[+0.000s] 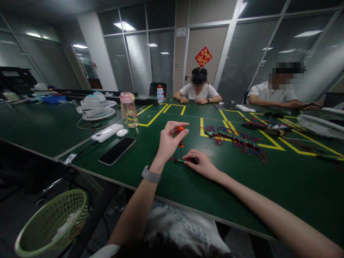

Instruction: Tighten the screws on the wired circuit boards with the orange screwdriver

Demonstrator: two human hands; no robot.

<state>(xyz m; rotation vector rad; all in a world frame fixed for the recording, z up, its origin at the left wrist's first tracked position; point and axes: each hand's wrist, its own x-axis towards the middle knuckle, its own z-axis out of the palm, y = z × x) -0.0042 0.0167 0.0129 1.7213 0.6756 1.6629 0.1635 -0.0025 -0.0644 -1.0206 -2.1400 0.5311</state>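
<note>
Left hand (pixel 170 140): thumb and fingers close around the orange handle of a screwdriver (pixel 181 143), held upright, its shaft running down to a small green circuit board (pixel 179 161); whether the tip bears on a particular part is too small to tell. Right hand (pixel 202 163): thumb and fingertips drawn narrow on the right end of the circuit board. The circuit board, taken as reference, lies on the green tabletop (pixel 153 150), near the edge closest to the wearer, with a red wire leaving its left end. A watch (pixel 151 175) sits on the left wrist. Left of the circuit board lies a dark-screened phone (pixel 117 151); beyond the phone, farther left, are a white oval case (pixel 122 132) and a white rectangular device (pixel 107 133). Beyond the circuit board to the left stands a pink-lidded bottle (pixel 130 115). To its right, farther back, runs a row of wired boards (pixel 235 136) trailing red and blue leads across yellow tape (pixel 201 126). Well beyond the circuit board, two seated people are present, one straight across (pixel 197 92), one toward the right.
</note>
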